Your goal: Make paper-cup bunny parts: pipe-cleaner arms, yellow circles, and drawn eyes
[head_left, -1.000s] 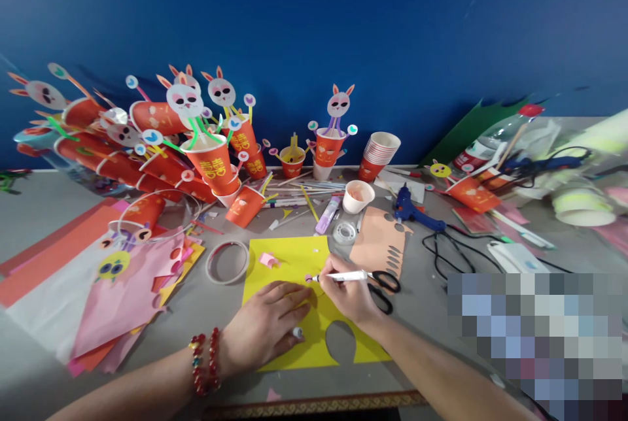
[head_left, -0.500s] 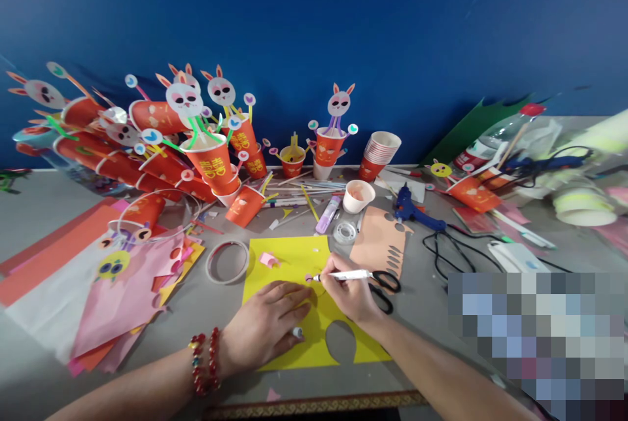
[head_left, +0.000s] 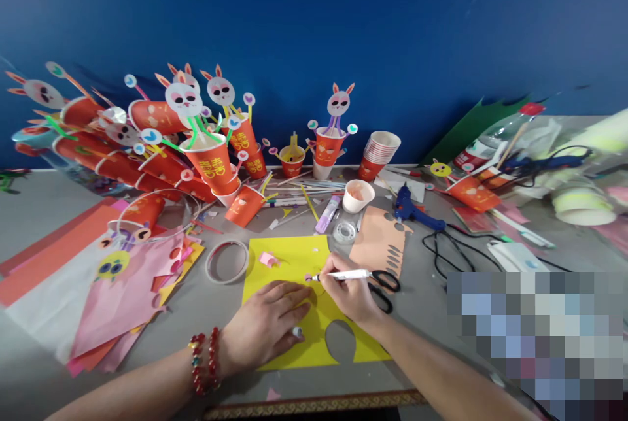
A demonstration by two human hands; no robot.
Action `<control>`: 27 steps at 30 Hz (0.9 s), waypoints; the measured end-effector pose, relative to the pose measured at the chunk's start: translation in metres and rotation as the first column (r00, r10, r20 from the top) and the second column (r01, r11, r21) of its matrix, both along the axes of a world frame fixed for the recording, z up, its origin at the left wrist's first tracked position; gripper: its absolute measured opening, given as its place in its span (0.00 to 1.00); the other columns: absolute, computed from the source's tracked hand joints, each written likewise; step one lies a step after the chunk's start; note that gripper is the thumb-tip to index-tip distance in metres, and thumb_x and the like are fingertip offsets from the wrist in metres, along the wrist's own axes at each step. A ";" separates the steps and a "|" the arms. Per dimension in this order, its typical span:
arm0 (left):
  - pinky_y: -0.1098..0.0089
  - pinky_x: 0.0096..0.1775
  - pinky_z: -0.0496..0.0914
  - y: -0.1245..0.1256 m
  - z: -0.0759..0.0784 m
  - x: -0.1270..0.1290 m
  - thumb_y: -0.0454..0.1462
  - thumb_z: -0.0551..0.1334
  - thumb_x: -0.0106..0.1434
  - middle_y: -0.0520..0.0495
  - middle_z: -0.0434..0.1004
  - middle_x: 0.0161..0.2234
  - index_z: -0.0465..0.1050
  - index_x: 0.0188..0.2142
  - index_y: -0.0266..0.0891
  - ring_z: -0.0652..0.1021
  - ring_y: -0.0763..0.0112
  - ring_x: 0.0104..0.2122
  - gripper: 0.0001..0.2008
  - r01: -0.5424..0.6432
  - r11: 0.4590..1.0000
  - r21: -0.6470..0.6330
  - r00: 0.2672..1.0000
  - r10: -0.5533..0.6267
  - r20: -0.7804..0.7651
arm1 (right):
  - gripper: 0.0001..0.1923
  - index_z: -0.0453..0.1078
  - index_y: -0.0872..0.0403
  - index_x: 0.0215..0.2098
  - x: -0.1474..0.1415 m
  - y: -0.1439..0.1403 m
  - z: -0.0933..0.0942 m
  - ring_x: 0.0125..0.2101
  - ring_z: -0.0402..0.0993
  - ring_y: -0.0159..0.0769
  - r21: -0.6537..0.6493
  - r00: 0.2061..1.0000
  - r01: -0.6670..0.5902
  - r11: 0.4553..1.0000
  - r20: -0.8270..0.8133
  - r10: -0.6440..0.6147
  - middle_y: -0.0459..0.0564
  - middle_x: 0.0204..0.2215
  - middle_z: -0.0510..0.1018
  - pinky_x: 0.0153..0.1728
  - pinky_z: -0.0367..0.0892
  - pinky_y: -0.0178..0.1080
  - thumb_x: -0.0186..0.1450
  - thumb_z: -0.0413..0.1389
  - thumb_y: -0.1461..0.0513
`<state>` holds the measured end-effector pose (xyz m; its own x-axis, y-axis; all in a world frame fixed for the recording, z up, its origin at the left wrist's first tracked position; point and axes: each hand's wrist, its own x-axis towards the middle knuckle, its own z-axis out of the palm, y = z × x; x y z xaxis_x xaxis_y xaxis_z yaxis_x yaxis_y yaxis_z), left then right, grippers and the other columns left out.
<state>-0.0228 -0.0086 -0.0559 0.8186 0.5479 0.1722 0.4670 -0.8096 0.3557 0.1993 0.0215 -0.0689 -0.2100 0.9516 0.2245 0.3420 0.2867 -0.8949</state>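
My right hand (head_left: 350,290) grips a white marker (head_left: 349,274), its dark tip pointing left at a small pinkish paper piece (head_left: 308,278). Beneath both hands lies a yellow paper sheet (head_left: 289,251) with a rounded hole cut near its front edge. My left hand (head_left: 275,316), wearing red bead bracelets, presses on the sheet close to the pinkish piece. A white cap (head_left: 297,332) pokes out between its thumb and fingers. Black-handled scissors (head_left: 385,280) lie just right of my right hand, their blades hidden. A folded pink scrap (head_left: 269,259) rests on the yellow sheet.
Red paper cups with rabbit faces (head_left: 210,159) crowd the back left. A tape roll (head_left: 227,261) and coloured papers (head_left: 122,303) lie leftward. To the right are peach paper (head_left: 377,238), a blue glue gun (head_left: 417,212) with its cord, and a bottle (head_left: 495,136).
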 end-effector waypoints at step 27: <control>0.57 0.57 0.67 0.000 -0.001 0.001 0.41 0.57 0.69 0.40 0.71 0.59 0.67 0.56 0.38 0.71 0.57 0.57 0.18 -0.008 1.000 0.003 1.000 0.008 -0.004 | 0.11 0.59 0.51 0.25 0.000 0.000 0.001 0.19 0.61 0.30 0.019 0.994 -0.054 0.998 0.097 0.052 0.39 0.18 0.65 0.23 0.55 0.33 0.65 0.52 0.66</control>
<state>-0.0223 -0.0086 -0.0573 0.8147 0.5543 0.1703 0.4753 -0.8065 0.3516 0.1994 0.0216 -0.0683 -0.2814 0.9338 0.2210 0.4105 0.3253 -0.8519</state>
